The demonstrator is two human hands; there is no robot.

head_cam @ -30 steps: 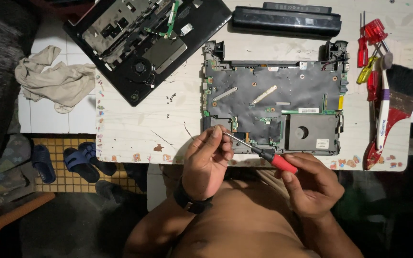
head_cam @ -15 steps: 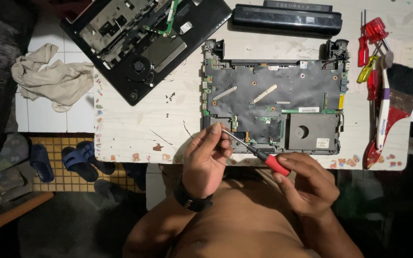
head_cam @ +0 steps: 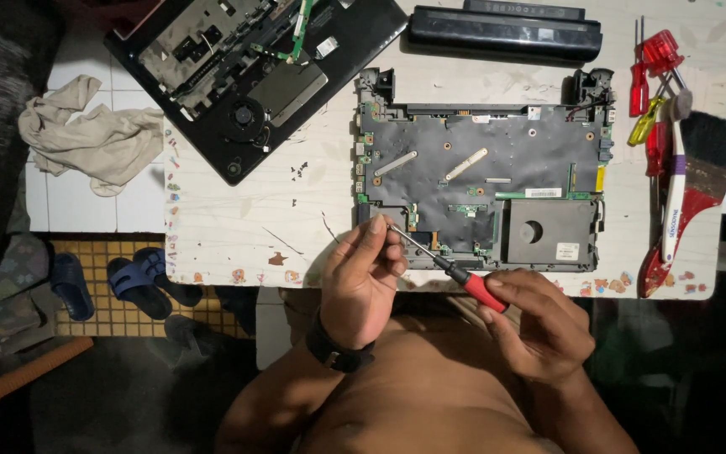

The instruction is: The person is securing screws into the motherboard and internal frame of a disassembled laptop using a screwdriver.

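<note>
Red-handled and slim, 1 screwdriver [head_cam: 451, 271] runs slantwise between 2 bare hands at the near edge of the white table [head_cam: 237, 219]. The right hand [head_cam: 539, 324] grasps its red grip with curled fingers, thumb on top, while the left hand [head_cam: 363, 273] pinches the tip end of the metal shaft between thumb and forefinger, just over the lower left corner of the laptop base [head_cam: 481, 181]. That base, 1 grey board-covered chassis with 2 pale strips lying on it, sits open in the middle of the table, its 2 hinge mounts at the far corners. A dark watch [head_cam: 334, 349] circles the left wrist. Beyond it, at the far left, 1 black laptop shell [head_cam: 245, 76] lies tilted with a round fan showing, and 1 long black battery [head_cam: 506, 34] lies along the far edge, apart from the base. To the right are several more red-handled and 1 yellow-handled screwdrivers [head_cam: 650, 92] in a loose cluster, too overlapped to count exactly, 1 toothbrush with a white handle [head_cam: 674, 193], and 1 wide paintbrush [head_cam: 699, 181] with black bristles and a red handle. Off the table to the left, 1 crumpled beige cloth [head_cam: 86, 134] rests on white tiles, and 2 blue sandals [head_cam: 107, 286] lie on the floor below. The left hand partly covers the spot where the tip meets the board, so whether it touches a screw cannot be told.
</note>
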